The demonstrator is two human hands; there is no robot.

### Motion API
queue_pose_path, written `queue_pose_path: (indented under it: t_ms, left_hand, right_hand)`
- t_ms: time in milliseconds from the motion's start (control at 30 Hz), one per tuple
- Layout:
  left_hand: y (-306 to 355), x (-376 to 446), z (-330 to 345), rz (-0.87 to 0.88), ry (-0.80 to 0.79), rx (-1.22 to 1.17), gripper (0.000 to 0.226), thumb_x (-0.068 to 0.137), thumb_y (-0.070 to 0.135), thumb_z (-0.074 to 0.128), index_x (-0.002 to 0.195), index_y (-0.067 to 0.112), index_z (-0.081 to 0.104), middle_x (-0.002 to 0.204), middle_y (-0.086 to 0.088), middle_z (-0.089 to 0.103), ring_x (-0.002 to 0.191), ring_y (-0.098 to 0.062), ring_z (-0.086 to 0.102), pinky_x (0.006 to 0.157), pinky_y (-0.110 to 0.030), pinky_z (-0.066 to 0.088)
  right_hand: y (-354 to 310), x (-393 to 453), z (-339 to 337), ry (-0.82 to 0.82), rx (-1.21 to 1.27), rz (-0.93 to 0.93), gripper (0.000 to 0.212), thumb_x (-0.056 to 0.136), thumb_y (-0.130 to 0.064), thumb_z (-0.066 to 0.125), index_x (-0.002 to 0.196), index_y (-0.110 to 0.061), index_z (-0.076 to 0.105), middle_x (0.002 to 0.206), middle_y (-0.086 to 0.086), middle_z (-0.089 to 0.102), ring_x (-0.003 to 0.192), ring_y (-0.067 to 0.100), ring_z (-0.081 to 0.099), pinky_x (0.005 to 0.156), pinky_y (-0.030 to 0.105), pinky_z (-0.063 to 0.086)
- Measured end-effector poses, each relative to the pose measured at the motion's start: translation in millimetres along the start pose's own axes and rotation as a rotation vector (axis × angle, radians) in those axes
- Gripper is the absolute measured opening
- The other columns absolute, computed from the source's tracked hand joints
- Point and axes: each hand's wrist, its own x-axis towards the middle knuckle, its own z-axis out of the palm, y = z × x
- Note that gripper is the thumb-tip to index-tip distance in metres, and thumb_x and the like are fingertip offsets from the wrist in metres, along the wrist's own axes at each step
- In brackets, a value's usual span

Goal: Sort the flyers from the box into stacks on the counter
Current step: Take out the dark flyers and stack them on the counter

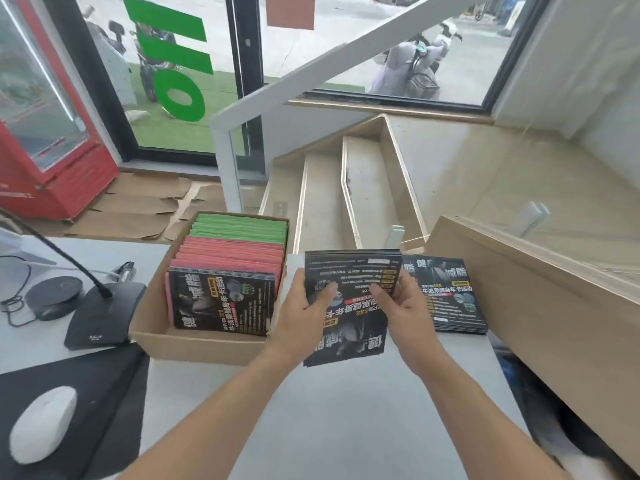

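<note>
Flyer bundle (349, 306) between box (194, 344), stack (450, 299)

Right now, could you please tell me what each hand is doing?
Left hand: holding the left edge of a bundle of black glossy flyers, thumb on top.
Right hand: holding the same bundle's right edge.

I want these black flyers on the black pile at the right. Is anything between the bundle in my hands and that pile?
Nothing visible. The bundle, held by the left hand and right hand, sits just left of the black stack on the counter. The stack's top is bare; the box lies on the other side.
</note>
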Motion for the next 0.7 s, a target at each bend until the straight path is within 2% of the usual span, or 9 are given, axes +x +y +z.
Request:
queue_pose_path:
  t_ms: [133,200,267,300,367,433,467,567,700]
  left_hand:
    - [-35,-1,42,-0.064,0.135,-0.007,0.015,0.098,0.014,0.065,0.107,0.024,0.057,0.098,0.012,0.072,0.096,-0.005,0.069,0.074,-0.007,0.047]
    - [-44,-4,52,-0.053,0.144,0.048,0.021,0.096,0.012,0.067,0.111,0.022,0.055,0.099,0.009,0.068,0.088,0.002,0.067,0.07,-0.006,0.047]
    - [-48,-7,57,-0.033,0.137,0.075,0.031,0.097,0.011,0.067,0.121,0.025,0.053,0.108,0.013,0.062,0.094,0.008,0.062,0.072,-0.004,0.046]
    - [-51,-8,57,-0.018,0.12,0.106,0.037,0.097,0.011,0.066,0.127,0.028,0.051,0.114,0.02,0.059,0.101,0.014,0.057,0.076,-0.002,0.044]
    - [-55,-9,58,0.031,0.081,0.172,0.049,0.099,0.012,0.063,0.138,0.037,0.047,0.127,0.033,0.053,0.116,0.02,0.048,0.09,-0.001,0.039]
    - [-60,-7,59,0.102,0.063,0.232,0.051,0.101,0.01,0.06,0.14,0.041,0.048,0.133,0.028,0.054,0.125,0.009,0.049,0.099,-0.006,0.039]
    - [-62,-7,59,0.13,0.058,0.249,0.05,0.101,0.008,0.058,0.138,0.041,0.05,0.132,0.02,0.057,0.124,0.005,0.051,0.097,-0.006,0.04]
    - [-63,-5,60,0.164,0.072,0.266,0.048,0.102,0.003,0.055,0.127,0.044,0.054,0.122,0.012,0.06,0.117,-0.001,0.056,0.09,-0.007,0.044]
    - [-62,-1,61,0.212,0.118,0.276,0.042,0.101,0.003,0.054,0.125,0.037,0.058,0.116,0.008,0.061,0.113,-0.01,0.059,0.093,-0.022,0.051]
  right_hand:
    - [25,-16,-27,0.065,-0.082,0.045,0.023,0.103,-0.006,0.056,0.123,-0.016,0.059,0.117,0.007,0.073,0.112,0.027,0.068,0.103,0.053,0.051]
    - [30,-20,-35,0.095,-0.104,0.062,0.023,0.101,-0.015,0.063,0.117,-0.031,0.061,0.114,0.001,0.074,0.11,0.022,0.069,0.102,0.054,0.051]
    - [33,-21,-40,0.148,-0.11,0.074,0.021,0.098,-0.028,0.067,0.112,-0.042,0.061,0.113,-0.005,0.073,0.108,0.017,0.069,0.1,0.052,0.053]
    - [34,-22,-41,0.167,-0.106,0.065,0.024,0.098,-0.031,0.066,0.115,-0.046,0.059,0.118,-0.009,0.07,0.112,0.014,0.067,0.101,0.049,0.053]
    - [34,-25,-39,0.183,-0.184,-0.008,0.046,0.1,-0.034,0.063,0.136,-0.056,0.044,0.14,-0.03,0.051,0.132,-0.004,0.048,0.109,0.028,0.043]
    - [32,-30,-34,0.178,-0.318,-0.091,0.065,0.102,-0.035,0.059,0.15,-0.06,0.022,0.144,-0.053,0.024,0.137,-0.022,0.024,0.109,0.009,0.026]
    - [33,-32,-33,0.174,-0.359,-0.129,0.066,0.104,-0.03,0.056,0.152,-0.056,0.02,0.141,-0.057,0.02,0.136,-0.025,0.022,0.105,0.003,0.025]
    - [41,-30,-35,0.187,-0.433,-0.202,0.055,0.106,-0.013,0.051,0.146,-0.047,0.036,0.133,-0.052,0.037,0.128,-0.019,0.038,0.094,0.001,0.035]
    - [42,-23,-37,0.211,-0.405,-0.199,0.044,0.106,-0.009,0.049,0.138,-0.04,0.048,0.132,-0.019,0.055,0.123,0.009,0.056,0.097,0.032,0.052]
